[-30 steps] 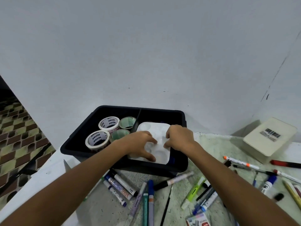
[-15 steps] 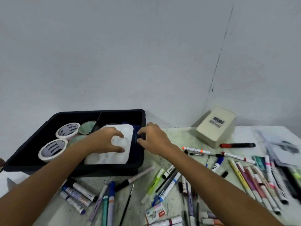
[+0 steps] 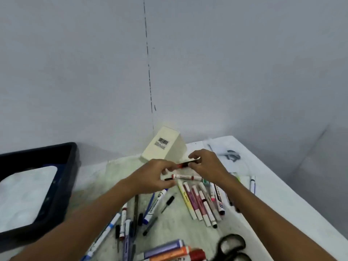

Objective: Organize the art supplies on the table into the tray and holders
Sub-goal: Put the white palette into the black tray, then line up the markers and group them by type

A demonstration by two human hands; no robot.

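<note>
Behind the tabletop (image 3: 273,200) we see a plain grey wall (image 3: 75,63). To its right we note a dark, dashed vertical line (image 3: 148,68) that runs down the wall to the tabletop's far edge. The tabletop surface itself appears white, with greenish, speckled staining across its middle.

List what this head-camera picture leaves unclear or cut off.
- Black tray: cut by the left edge; most of its inside is out of frame.
- Scissors: blades cut by the bottom edge.
- Red-and-black marker: ends covered by the left hand and right hand; blurred.
- Barcode label on the cream box: too small to read.
</note>
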